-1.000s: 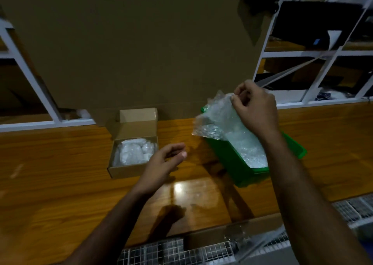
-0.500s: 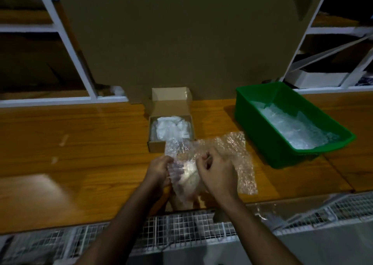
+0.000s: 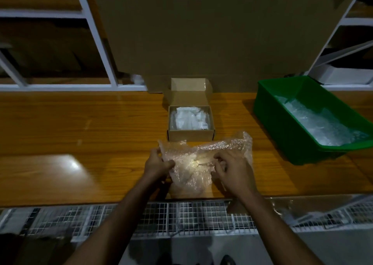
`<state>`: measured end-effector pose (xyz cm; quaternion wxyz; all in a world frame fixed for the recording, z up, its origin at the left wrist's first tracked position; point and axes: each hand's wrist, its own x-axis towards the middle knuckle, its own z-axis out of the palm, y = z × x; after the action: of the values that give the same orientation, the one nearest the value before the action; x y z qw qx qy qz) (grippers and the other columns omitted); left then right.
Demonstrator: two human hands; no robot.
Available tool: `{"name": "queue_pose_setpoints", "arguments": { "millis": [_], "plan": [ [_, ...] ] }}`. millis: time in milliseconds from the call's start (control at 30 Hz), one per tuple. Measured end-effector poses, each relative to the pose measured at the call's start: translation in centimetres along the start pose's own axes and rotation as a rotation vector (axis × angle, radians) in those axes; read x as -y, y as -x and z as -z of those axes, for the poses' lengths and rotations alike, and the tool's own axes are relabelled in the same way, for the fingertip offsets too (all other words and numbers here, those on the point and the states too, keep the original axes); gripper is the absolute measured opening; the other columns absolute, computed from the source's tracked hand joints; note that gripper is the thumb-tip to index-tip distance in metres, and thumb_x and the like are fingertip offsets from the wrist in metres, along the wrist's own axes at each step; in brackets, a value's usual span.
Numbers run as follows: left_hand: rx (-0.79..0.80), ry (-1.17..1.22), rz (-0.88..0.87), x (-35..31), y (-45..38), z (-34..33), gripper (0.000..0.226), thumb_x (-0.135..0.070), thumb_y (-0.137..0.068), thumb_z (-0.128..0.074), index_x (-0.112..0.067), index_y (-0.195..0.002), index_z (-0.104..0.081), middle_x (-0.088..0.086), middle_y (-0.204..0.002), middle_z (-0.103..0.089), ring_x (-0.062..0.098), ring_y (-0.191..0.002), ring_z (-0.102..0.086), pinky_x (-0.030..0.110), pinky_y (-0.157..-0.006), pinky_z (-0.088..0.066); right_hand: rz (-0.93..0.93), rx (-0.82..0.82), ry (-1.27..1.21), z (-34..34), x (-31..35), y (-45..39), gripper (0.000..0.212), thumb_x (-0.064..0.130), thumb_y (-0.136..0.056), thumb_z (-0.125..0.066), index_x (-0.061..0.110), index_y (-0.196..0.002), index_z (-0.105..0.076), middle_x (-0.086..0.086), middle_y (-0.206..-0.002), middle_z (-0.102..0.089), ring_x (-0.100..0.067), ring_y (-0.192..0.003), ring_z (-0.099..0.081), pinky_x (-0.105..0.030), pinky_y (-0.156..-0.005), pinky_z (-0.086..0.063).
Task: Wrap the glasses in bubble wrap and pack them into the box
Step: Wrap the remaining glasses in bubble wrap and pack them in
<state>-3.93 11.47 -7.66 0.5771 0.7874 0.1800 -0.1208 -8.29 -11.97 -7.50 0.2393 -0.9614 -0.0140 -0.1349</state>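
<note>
A crumpled sheet of bubble wrap (image 3: 203, 155) lies on the wooden table (image 3: 80, 133) near its front edge. My left hand (image 3: 156, 164) grips the sheet's left edge. My right hand (image 3: 232, 166) pinches it near the middle. Just behind the sheet stands a small open cardboard box (image 3: 190, 132) with white wrapped items (image 3: 189, 118) inside. No bare glasses show; whether something lies under the sheet I cannot tell.
A green plastic bin (image 3: 282, 127) holding more bubble wrap (image 3: 323, 123) sits at the right. A large cardboard sheet (image 3: 201, 32) leans upright behind the box, with white shelf frames (image 3: 94, 34) either side. A wire mesh rack (image 3: 181, 216) runs below the table's front edge.
My right hand carried a bubble wrap sheet from the green bin down to the table front. My left hand joined it, and both now hold the sheet spread wider.
</note>
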Motion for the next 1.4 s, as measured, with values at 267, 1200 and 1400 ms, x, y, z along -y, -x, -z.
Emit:
{"name": "queue_pose_setpoints", "arguments": {
  "millis": [267, 1200, 1400],
  "plan": [
    [0.054, -0.007, -0.083, 1.0, -1.8, 3.1, 0.073, 0.005, -0.084, -0.066, -0.019, -0.147, -0.039, 0.013, -0.112, -0.066, 0.025, -0.082, -0.069, 0.032, -0.058, -0.057, 0.02, 0.172, 0.269, -0.7, 0.0, 1.8, 0.035, 0.048, -0.1, -0.037, 0.029, -0.116, -0.061, 0.006, -0.113, -0.065, -0.011, -0.093, -0.06, -0.033, -0.076, -0.055],
    [-0.1, -0.019, -0.257, 0.8, 1.4, 4.6, 0.064, -0.003, -0.08, -0.079, -0.032, -0.123, -0.042, 0.005, -0.097, -0.065, 0.021, -0.074, -0.07, 0.032, -0.053, -0.056, 0.159, 0.194, -0.05, -0.8, 6.7, 0.3, 0.067, 0.066, -0.086, -0.055, 0.028, -0.139, -0.043, 0.004, -0.133, -0.048, -0.012, -0.118, -0.044, -0.039, -0.101, -0.043],
    [-0.124, 0.074, -0.263, -1.2, 2.0, 2.3, 0.066, 0.002, -0.077, -0.078, -0.023, -0.128, -0.045, 0.007, -0.089, -0.065, 0.019, -0.076, -0.069, 0.035, -0.057, -0.06, 0.182, 0.164, 0.027, -1.4, 13.1, 5.8, 0.092, 0.063, -0.071, -0.07, 0.021, -0.143, -0.03, 0.001, -0.124, -0.047, -0.017, -0.105, -0.047, -0.029, -0.084, -0.043]
  ]
}}
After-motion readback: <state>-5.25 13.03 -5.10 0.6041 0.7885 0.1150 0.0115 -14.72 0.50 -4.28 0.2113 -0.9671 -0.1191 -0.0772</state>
